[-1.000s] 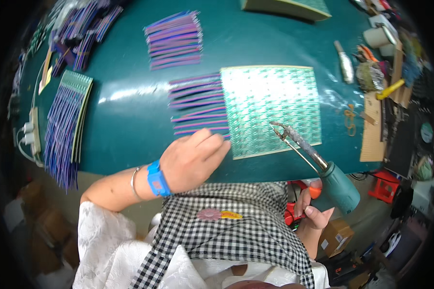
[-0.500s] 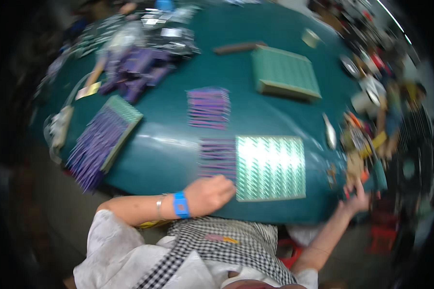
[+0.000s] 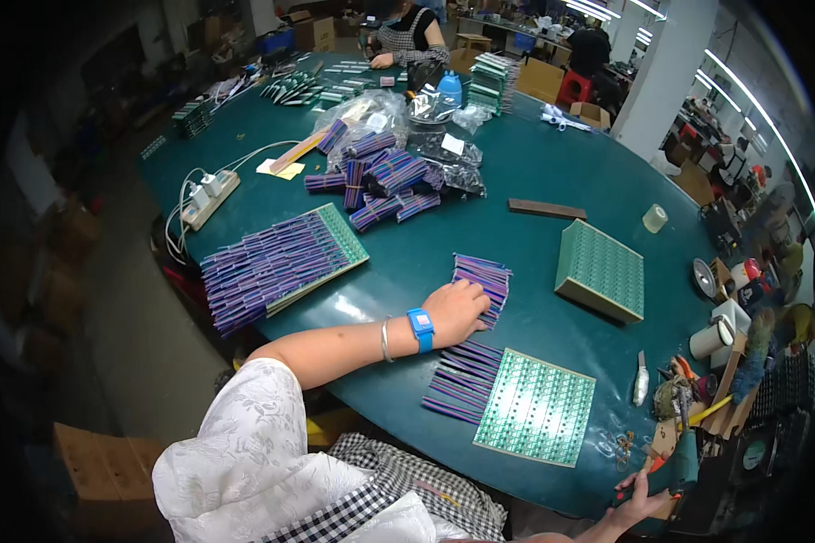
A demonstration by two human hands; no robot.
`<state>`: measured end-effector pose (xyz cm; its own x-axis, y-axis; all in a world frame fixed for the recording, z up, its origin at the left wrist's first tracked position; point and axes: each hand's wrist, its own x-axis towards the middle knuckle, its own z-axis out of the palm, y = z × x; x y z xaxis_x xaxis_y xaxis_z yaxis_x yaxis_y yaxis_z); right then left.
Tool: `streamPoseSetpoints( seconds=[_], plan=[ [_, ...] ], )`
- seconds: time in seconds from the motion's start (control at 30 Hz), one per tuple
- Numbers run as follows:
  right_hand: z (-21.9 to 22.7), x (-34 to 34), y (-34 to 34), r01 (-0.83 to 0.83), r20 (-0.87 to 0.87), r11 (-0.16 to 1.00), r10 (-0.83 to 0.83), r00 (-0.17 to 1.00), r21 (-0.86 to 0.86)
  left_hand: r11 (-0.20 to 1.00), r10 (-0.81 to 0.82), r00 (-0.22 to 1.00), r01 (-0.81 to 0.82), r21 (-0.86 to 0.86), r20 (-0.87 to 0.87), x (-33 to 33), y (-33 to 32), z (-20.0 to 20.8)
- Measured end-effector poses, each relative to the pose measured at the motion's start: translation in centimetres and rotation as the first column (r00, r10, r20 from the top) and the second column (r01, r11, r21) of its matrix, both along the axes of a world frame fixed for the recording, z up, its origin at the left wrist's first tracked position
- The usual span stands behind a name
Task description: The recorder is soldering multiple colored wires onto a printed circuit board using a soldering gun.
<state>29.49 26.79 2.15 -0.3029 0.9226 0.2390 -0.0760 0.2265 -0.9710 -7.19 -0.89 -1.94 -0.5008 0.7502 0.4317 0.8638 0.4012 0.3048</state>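
My left hand (image 3: 457,314), its fingers curled down, rests on a loose bunch of purple-blue wires (image 3: 482,271) lying on the table. Below it lies a green circuit board panel (image 3: 536,407), with a row of similar wires (image 3: 462,382) reaching out from its left edge. At the lower right, my right hand (image 3: 638,500) is wrapped round the dark handle of a teal hand tool (image 3: 686,460) with red parts; its exact kind is unclear. To the left sits a stack of panels (image 3: 342,233) covered in purple wires.
A stack of bare green panels (image 3: 607,271) stands to the right, near a dark bar (image 3: 546,209) and a tape roll (image 3: 655,217). Tied wire bundles (image 3: 385,176) lie farther off by a power strip (image 3: 210,201). Tools clutter the right edge; a co-worker (image 3: 412,41) is across.
My left hand has moved from the wires beside the panel up to the loose bunch. The view has shifted, and the right hand still holds the tool.
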Motion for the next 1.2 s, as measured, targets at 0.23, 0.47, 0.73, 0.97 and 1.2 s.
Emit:
streamPoseSetpoints(
  seconds=[0.23, 0.47, 0.73, 0.97, 1.2],
  plan=[
    [-0.5, -1.6, 3.7, -0.048, -0.223, 0.998, 0.040, 0.974, -0.030, 0.984, -0.036, 0.999, 0.041, 0.175, -0.032, -1.4, 0.9, -2.0],
    [1.0, -2.4, -0.2, 0.033, -0.032, 0.995, -0.030, 0.999, 0.098, 0.929, 0.005, 0.968, -0.096, 0.357, 0.249, -1.8, 0.6, -0.5],
    [3.7, 0.5, -2.5, -0.054, 0.088, 0.979, 0.037, 0.995, 0.198, 0.956, -0.116, 0.859, -0.040, 0.291, 0.499, -0.9, 0.5, 0.6],
    [2.0, 0.8, -4.6, -0.172, 0.082, 0.985, 0.170, 0.982, 0.017, 0.922, -0.168, 0.909, 0.008, 0.388, 0.381, -1.0, 0.9, -0.3],
    [-0.4, 1.0, -6.4, -0.244, 0.099, 0.968, 0.249, 0.963, -0.065, 0.961, -0.103, 0.946, 0.015, 0.277, 0.308, -0.4, 1.1, -0.1]
  ],
)
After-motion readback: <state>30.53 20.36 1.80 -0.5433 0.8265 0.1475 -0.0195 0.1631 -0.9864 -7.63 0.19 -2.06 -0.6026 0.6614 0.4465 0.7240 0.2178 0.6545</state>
